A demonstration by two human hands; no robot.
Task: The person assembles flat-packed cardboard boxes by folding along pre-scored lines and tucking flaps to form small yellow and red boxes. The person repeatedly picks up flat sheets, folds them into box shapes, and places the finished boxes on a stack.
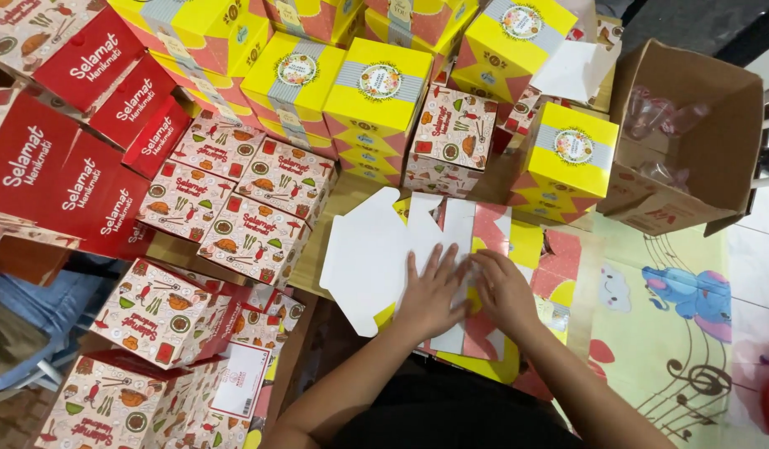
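Both hands are down on the flat box blank [376, 258], a die-cut sheet lying white side up on the floor mat [667, 333], right in front of the person. The left hand [430, 291] lies with fingers spread and palm flat, pinning the white panel; the right hand [505, 291] is just beside it, fingers curled over the red-and-yellow printed flap [492, 229], pressing along what looks like a crease. Whether the right fingers actually pinch an edge, I cannot tell; the thumb is hidden.

To do this fold well, I would say the left palm should hold the sheet firmly so it does not slide on the mat, while the right hand runs along the scored line, not across it, so the flap bends cleanly. The corners should meet before any hard pressing, since a skewed crease likely leaves the box leaning.

All around, finished work crowds in: yellow boxes [376, 100] with round labels stacked at the top, patterned red-and-white boxes [255, 204] to the left, plain red lids [60, 166] further left. An open brown carton [700, 141] sits at the upper right with clear plastic pieces inside. More flat sheets appear to lie under the one in hand, so lifting only the top layer matters
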